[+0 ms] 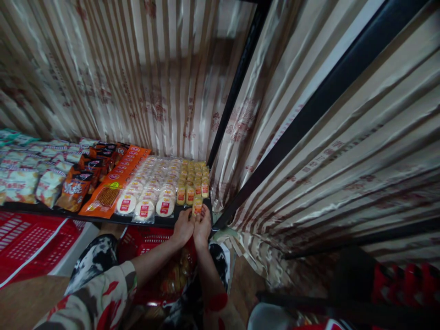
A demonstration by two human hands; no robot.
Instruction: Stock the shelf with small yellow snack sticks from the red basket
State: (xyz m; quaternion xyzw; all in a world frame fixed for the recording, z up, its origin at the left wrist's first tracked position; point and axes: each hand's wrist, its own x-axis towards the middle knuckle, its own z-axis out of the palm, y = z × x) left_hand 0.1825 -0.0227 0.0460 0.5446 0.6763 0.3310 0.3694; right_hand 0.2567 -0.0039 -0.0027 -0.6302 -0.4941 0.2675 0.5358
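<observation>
A small yellow snack packet [197, 206] with a red label stands upright at the shelf's front edge, pinched between the fingertips of both hands. My left hand [184, 227] closes on it from the left, and my right hand [202, 227] from the right. Just behind it are rows of matching yellow packets [190, 195] at the right end of the black shelf [177, 211]. To their left lie rows of round white rice crackers [165, 205] in clear wrappers with red labels. The packet's lower part is hidden by my fingers.
Left along the shelf are orange stick-snack bags [106, 195], orange-and-black bags [74, 188] and white bags [25, 183]. Red baskets [146, 240] stand below, one between my legs holding wrapped goods. Black frame posts [237, 87] and printed curtains [137, 82] enclose the shelf.
</observation>
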